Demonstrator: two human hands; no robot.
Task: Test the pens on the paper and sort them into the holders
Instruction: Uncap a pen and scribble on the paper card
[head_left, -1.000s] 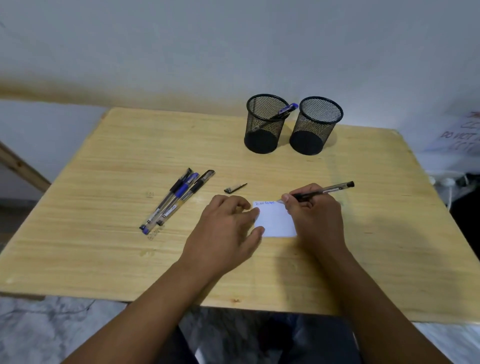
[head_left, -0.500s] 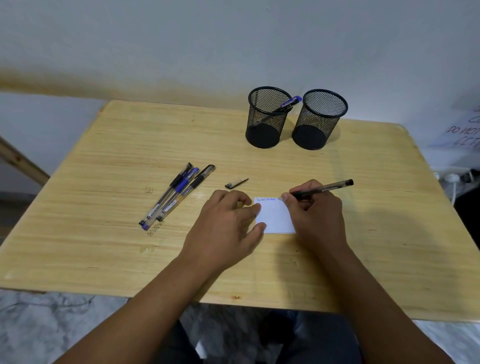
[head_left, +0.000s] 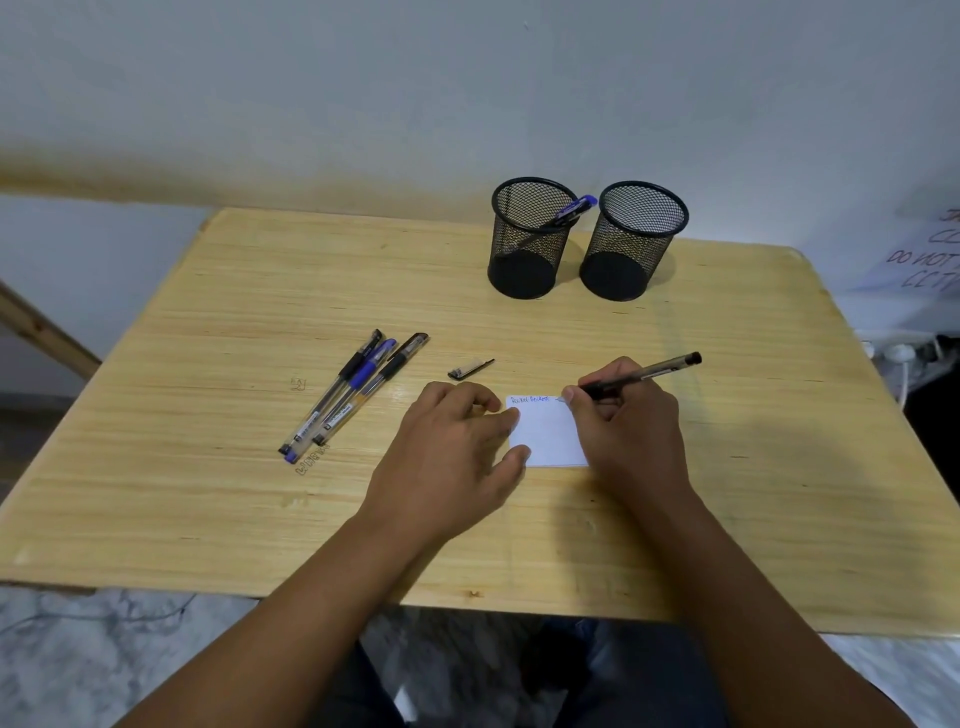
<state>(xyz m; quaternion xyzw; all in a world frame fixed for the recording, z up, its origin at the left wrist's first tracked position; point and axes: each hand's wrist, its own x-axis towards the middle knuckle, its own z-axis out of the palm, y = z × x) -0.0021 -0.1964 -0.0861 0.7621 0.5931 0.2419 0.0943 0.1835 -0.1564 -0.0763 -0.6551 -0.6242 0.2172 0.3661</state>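
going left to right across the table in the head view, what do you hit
three pens lying together → pen cap → left hand → paper → right hand gripping a black pen. At the back: left holder with a blue pen → right holder.

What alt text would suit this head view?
A right hand writes with a black pen on a small paper that the left hand steadies. Three pens lie left; two mesh holders stand behind.
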